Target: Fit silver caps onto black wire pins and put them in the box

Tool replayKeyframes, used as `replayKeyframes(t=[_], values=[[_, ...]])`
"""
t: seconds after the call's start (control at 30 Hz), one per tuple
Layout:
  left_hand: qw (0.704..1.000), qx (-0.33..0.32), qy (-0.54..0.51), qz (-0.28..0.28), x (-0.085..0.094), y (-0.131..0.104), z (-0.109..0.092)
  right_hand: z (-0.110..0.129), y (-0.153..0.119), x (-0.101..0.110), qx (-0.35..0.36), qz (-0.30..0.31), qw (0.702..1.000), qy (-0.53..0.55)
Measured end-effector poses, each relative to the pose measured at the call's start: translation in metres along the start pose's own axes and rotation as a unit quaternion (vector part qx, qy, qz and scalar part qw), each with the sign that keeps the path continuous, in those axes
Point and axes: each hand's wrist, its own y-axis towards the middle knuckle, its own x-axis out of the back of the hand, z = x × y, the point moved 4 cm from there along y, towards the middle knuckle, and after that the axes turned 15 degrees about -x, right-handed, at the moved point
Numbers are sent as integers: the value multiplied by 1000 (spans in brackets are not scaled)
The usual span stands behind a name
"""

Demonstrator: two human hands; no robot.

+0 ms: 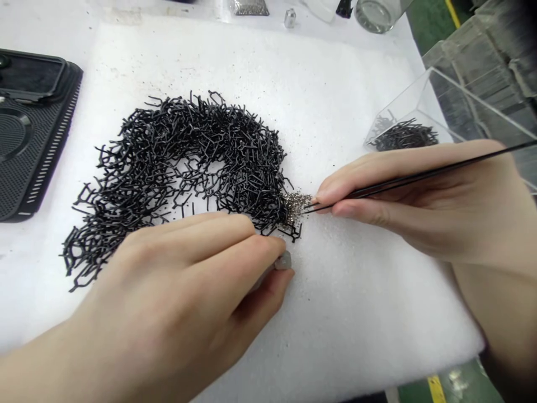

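Observation:
My right hand (373,196) grips thin black tweezers (398,182) like a pen, and their tips reach a small heap of tiny brownish metallic grains (297,206). Those grains lie against the right end of a black branching lattice piece (201,134), made of many short linked rods and curved like an arch. In front of the lattice, my left hand (188,291) is closed in a pinch around a small translucent grey piece (284,260). Only its blunt end shows between thumb and forefinger; my fingers hide the remainder.
White foam sheeting (356,313) covers the table. A clear box (423,106) with loose black rods (405,134) stands behind my right hand. At left lies a black phone-like case (33,134). Along the back are a glass jar (373,15), a metal cube (290,18) and a bag of grains (249,6).

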Motion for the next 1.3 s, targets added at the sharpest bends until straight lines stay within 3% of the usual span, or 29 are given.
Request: replayKeyframes(t=[1.3], values=[[1000,-2,-8,-12,0,3,-1,1,2,0,-10,9,1000,-1]])
